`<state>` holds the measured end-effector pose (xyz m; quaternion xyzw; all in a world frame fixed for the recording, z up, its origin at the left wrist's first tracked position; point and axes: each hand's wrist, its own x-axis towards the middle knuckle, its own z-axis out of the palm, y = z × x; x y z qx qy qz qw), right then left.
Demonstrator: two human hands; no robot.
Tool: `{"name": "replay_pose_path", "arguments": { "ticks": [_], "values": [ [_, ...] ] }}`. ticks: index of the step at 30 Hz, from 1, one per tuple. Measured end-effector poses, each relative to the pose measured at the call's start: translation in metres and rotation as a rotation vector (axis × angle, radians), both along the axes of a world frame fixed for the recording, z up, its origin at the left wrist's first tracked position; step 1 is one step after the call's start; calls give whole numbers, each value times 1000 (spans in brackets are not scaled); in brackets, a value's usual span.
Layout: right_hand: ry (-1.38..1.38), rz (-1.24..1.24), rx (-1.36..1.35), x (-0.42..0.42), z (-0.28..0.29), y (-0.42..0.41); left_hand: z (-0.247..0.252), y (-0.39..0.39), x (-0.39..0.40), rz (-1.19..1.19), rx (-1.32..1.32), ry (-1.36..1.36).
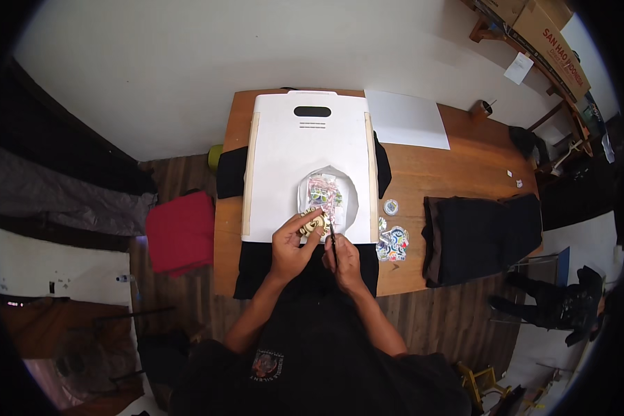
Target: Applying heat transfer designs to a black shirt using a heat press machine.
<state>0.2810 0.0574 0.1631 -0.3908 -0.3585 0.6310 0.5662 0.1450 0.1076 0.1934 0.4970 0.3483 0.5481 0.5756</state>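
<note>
My left hand grips a round gold-and-black emblem with lettering around its edge. Close beside it, my right hand holds a slim black pen-like tool, its tip near the emblem's right side; I cannot tell exactly what kind of tool it is. Both hands are over the near edge of a large white panel with an oval slot. Just beyond my fingers, a rounded white-walled opening in the panel holds several printed scraps. Black fabric lies under the panel's near edge.
On the wooden table, cut-out stickers and a round sticker lie right of the panel. Farther right is folded dark fabric. A white sheet lies at the back. Red fabric sits left.
</note>
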Motion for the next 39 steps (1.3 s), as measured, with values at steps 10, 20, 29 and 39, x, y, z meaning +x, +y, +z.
{"name": "replay_pose_path", "arguments": {
  "ticks": [10, 20, 29, 39],
  "values": [
    [6, 6, 8, 2, -4, 0, -1, 0, 0, -15, -50, -38],
    [-1, 2, 2, 1, 1, 1, -1, 0, -1, -14, -13, -23],
    [-10, 7, -7, 1, -4, 0, 1, -1, 0, -21, -33, -28],
    [-3, 20, -3, 1, -1, -2, 4, 1, 1, 51, -21, -25]
  ]
}}
